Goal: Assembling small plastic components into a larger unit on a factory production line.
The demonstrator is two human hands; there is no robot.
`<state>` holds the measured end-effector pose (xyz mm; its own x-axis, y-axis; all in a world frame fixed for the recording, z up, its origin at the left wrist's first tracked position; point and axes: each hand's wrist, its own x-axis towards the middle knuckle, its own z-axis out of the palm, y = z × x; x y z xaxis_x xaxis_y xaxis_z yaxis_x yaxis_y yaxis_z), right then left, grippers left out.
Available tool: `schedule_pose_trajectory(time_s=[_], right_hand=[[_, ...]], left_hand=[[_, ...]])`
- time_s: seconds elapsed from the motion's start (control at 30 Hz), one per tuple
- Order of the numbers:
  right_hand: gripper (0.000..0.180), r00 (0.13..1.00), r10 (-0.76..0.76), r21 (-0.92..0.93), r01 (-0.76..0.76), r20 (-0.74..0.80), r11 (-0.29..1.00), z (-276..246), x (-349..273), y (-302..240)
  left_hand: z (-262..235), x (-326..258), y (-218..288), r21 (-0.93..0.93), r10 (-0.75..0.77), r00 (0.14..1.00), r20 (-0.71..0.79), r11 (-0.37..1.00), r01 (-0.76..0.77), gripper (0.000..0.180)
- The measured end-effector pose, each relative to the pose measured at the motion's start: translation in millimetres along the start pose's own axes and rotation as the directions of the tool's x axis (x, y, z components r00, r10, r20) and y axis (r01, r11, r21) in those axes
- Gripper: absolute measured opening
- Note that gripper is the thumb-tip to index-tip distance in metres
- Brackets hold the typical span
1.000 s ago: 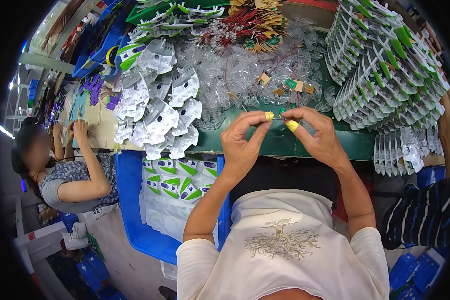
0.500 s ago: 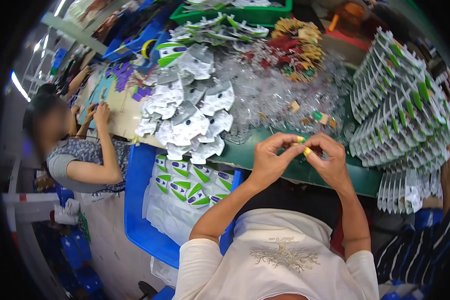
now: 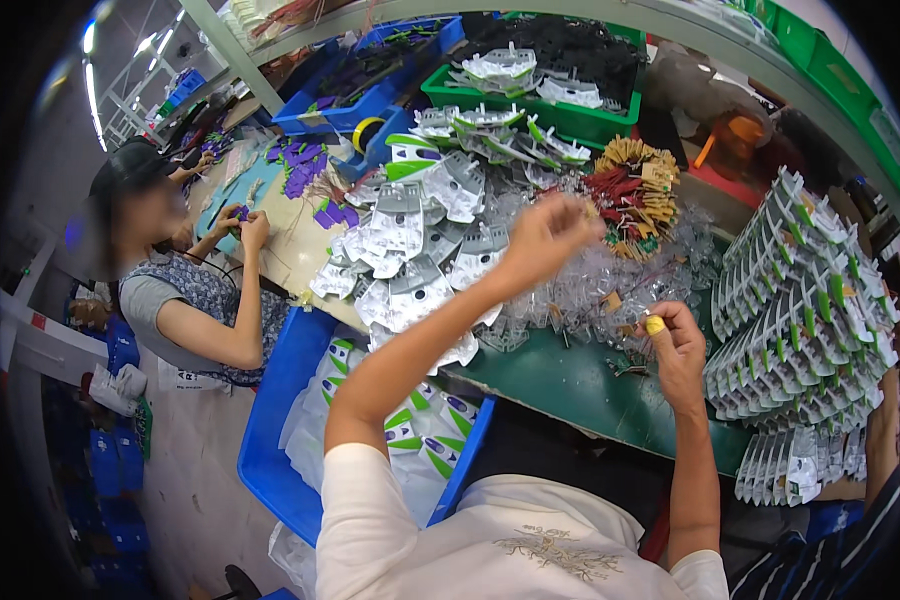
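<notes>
My left hand (image 3: 545, 235) is stretched forward and blurred over a heap of clear plastic blisters (image 3: 580, 290) and white backing cards (image 3: 410, 240); its fingers are curled, and whether they hold anything I cannot tell. My right hand (image 3: 675, 350) stays near the green table (image 3: 590, 390). Its fingers are pinched together on a small part that hardly shows, and one fingertip wears a yellow finger cover (image 3: 654, 325).
Fanned stacks of white-and-green cards (image 3: 810, 300) fill the right side. A blue bin (image 3: 270, 440) of printed cards stands at my lower left. A green bin (image 3: 570, 110) and a bundle of red and yellow ties (image 3: 630, 185) lie farther back. A co-worker (image 3: 200, 300) sits at left.
My hands were pinched together in front of me; now the left hand has shot forward over the pile while the right hand stayed back. The view has tilted toward the left.
</notes>
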<state>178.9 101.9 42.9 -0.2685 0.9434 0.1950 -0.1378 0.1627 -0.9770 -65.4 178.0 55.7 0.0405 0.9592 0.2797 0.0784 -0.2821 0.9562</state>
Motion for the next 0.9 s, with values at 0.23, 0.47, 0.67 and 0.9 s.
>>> schedule_pose_trajectory(time_s=[0.23,0.47,0.67,0.9], right_hand=[[0.014,0.997,-0.079,0.562,0.067,-0.003,0.824,-4,42,-44],[0.018,0.985,-0.171,0.563,0.158,-0.031,0.811,-8,91,-56],[0.018,0.949,-0.273,0.424,0.313,-0.154,0.850,-4,101,-88],[0.013,0.970,-0.124,-0.079,0.109,-0.210,0.991,-15,26,-57]], left_hand=[[-91,153,33,0.973,0.590,0.804,-0.069,0.216,-0.075,0.053],[-116,174,38,0.997,0.368,0.927,-0.073,0.020,0.071,0.019],[-111,171,46,0.987,0.703,0.693,0.163,-0.102,-0.128,0.008],[-8,-38,66,0.858,0.643,0.685,0.342,0.083,-0.506,0.005]])
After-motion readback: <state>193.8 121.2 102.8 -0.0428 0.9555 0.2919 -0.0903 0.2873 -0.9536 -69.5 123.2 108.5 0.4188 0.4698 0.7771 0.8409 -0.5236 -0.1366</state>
